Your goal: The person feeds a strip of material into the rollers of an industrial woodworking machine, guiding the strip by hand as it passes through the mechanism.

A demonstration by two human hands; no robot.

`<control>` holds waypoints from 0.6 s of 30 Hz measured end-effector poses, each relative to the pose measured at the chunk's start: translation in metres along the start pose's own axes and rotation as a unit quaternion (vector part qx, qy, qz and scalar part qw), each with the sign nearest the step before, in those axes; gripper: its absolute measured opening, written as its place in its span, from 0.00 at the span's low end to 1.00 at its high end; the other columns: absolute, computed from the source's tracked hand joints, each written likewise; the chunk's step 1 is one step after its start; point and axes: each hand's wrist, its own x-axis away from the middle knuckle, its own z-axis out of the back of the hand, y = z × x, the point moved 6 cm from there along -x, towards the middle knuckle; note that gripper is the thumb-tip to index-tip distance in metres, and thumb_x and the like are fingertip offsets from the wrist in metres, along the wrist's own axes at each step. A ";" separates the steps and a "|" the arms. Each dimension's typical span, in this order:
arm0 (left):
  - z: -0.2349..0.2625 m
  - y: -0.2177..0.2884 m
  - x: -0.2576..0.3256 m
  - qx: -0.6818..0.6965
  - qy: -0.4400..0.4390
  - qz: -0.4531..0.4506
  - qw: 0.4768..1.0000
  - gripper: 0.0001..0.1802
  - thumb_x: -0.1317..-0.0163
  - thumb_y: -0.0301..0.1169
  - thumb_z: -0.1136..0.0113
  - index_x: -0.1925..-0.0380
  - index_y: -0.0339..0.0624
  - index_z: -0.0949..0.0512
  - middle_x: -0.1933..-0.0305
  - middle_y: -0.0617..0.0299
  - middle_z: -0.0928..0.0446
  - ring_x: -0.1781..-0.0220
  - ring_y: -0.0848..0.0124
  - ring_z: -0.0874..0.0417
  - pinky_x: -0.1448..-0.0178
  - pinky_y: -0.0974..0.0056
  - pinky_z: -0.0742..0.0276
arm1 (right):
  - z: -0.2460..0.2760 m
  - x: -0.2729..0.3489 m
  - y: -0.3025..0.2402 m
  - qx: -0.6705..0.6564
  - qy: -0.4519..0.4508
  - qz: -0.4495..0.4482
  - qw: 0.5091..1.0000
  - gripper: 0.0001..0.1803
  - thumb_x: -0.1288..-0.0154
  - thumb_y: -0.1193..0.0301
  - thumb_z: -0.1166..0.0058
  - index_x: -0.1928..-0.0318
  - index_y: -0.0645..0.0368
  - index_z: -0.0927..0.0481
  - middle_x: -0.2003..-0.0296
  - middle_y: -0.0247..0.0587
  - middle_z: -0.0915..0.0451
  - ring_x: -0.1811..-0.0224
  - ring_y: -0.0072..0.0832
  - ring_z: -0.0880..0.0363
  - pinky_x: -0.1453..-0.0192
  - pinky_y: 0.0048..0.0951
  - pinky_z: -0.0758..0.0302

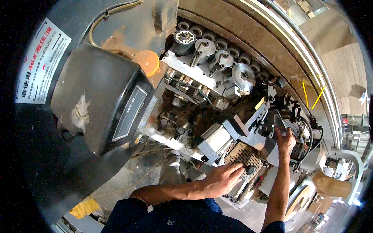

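My left hand (224,179) reaches across to the right, palm down, with its fingers stretched out and close together. Its fingertips lie at the edge of a tan slotted cover (243,154), beside a dark round knob (250,170). Farther right, my right hand (286,143) is up among the machine's parts, its fingers bent at the lower end of a dark flat plate (279,121). What those fingers grip is partly hidden. Between the hands and the rollers sits a silver motor-like block (217,138) with grey end plates.
A large black machine housing (97,97) with an orange cap (147,63) fills the left. Dusty metal wheels (243,77) and rollers line the back. Black cables (311,136) loop beside my right hand. A tan flexible hose (330,184) lies at the lower right.
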 end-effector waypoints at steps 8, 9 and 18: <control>0.003 -0.002 -0.001 -0.001 0.000 0.009 1.000 0.22 0.34 0.35 0.34 0.46 0.31 0.22 0.41 0.47 0.23 0.46 0.56 0.16 0.45 0.57 0.17 | 0.014 0.002 -0.015 -0.068 -0.016 0.034 0.997 0.28 0.40 0.48 0.31 0.56 0.61 0.19 0.66 0.55 0.14 0.62 0.56 0.15 0.58 0.49 0.20; 0.002 -0.002 -0.001 0.001 -0.004 0.015 1.000 0.21 0.33 0.36 0.34 0.46 0.32 0.22 0.40 0.49 0.22 0.46 0.56 0.16 0.45 0.57 0.17 | 0.015 0.002 -0.016 -0.061 -0.023 0.025 0.998 0.28 0.40 0.47 0.31 0.56 0.61 0.19 0.66 0.55 0.15 0.63 0.56 0.15 0.59 0.49 0.20; 0.005 -0.004 -0.002 -0.020 0.000 -0.009 1.000 0.22 0.36 0.34 0.34 0.47 0.30 0.21 0.43 0.46 0.22 0.49 0.58 0.17 0.48 0.60 0.16 | 0.014 0.001 -0.018 -0.052 -0.005 0.007 0.999 0.28 0.42 0.45 0.30 0.59 0.57 0.19 0.67 0.54 0.15 0.63 0.56 0.16 0.59 0.50 0.22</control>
